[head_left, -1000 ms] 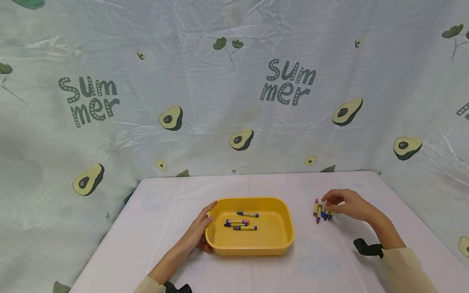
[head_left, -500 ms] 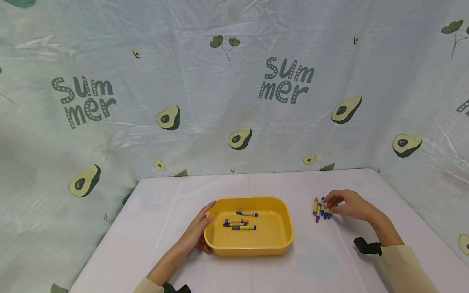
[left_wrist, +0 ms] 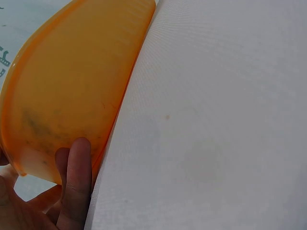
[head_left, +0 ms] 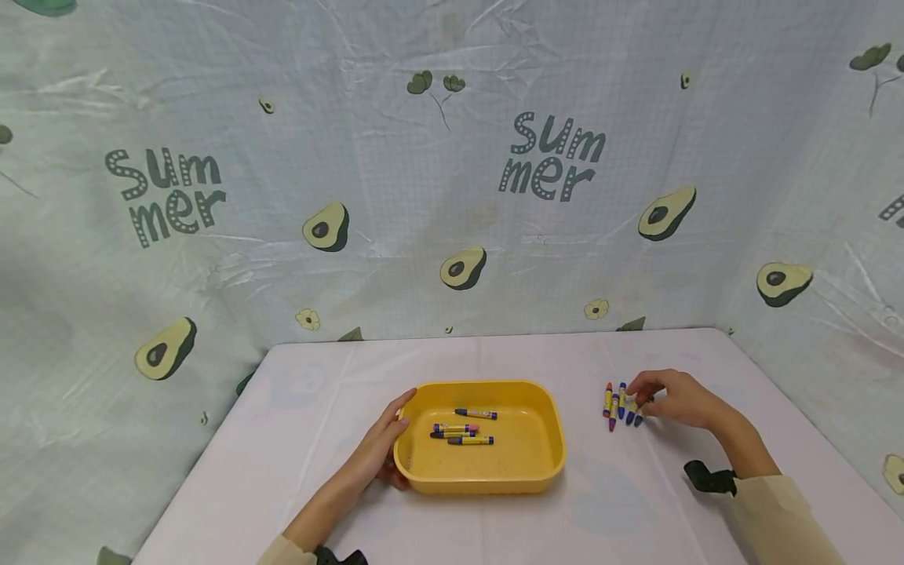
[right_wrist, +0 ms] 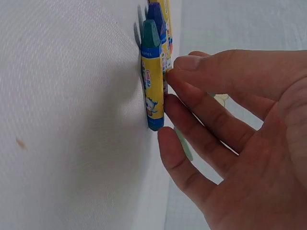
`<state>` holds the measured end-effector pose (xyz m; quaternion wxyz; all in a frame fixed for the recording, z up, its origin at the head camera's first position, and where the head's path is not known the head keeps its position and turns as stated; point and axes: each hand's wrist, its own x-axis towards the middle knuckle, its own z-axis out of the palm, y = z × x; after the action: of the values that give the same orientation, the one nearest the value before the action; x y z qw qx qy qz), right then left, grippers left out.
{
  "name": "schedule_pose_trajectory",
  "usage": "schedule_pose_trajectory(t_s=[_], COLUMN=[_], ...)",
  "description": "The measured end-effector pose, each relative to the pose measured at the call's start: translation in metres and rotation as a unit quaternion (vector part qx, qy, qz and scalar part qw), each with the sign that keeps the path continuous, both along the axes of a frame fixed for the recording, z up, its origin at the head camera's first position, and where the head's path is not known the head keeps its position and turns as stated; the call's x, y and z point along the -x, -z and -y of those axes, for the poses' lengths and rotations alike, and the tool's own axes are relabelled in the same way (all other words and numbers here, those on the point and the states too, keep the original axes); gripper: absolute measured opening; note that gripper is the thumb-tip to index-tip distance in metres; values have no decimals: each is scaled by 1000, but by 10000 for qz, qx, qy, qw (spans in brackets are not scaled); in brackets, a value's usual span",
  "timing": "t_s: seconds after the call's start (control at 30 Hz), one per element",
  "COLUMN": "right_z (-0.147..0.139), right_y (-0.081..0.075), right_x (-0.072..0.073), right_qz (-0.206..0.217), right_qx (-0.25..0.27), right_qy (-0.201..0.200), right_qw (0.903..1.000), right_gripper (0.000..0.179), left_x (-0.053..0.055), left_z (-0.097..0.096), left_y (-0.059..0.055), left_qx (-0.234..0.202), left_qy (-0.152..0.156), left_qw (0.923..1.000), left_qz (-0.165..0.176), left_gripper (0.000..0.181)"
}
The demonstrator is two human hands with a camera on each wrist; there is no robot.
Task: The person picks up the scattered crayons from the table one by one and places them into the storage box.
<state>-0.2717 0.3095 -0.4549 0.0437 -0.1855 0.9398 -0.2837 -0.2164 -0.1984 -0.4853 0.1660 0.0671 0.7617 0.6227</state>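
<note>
My left hand (head_left: 381, 447) grips the left end of a yellow plastic tray (head_left: 487, 484), thumb near the rim; in the left wrist view its fingers (left_wrist: 79, 177) bend against the tray's end wall. Several wax crayons lie inside, including a pink-ended crayon (head_left: 457, 428) and a blue-tipped crayon (head_left: 476, 413). At the right, my right hand (head_left: 681, 398) is over a small group of crayons on the table. In the right wrist view its thumb and loosely bent fingers are beside a green crayon (right_wrist: 152, 81) and a blue crayon (right_wrist: 158, 19), partly hidden behind it.
A pale cloth covers the table (head_left: 339, 377). Behind it and at both sides hangs a sheet (head_left: 395, 165) printed with avocados and lettering. An orange-tipped crayon (head_left: 608, 400) and a purple crayon (head_left: 613, 413) lie left of the right hand.
The rightmost crayons under my right hand have shifted slightly and stand a little further apart. The right hand has moved only slightly. My left hand and the tray are still.
</note>
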Motion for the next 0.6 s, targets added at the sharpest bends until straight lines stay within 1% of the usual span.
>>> schedule_pose_trajectory(t_s=[0.17, 0.4, 0.6], right_z=[0, 2, 2], right_y=[0, -1, 2], right_x=[-1, -4, -3], right_qz=[25, 322, 379], right_qx=[-95, -87, -133], right_qy=[46, 201, 104], right_qw=[9999, 9992, 9991], right_gripper=[24, 24, 25], left_x=[0, 1, 1], left_z=[0, 0, 1], left_y=[0, 1, -1], left_qx=[57, 8, -36], left_qy=[-17, -14, 24], left_qw=[10000, 10000, 10000], left_qz=[25, 33, -6], left_gripper=[43, 43, 44])
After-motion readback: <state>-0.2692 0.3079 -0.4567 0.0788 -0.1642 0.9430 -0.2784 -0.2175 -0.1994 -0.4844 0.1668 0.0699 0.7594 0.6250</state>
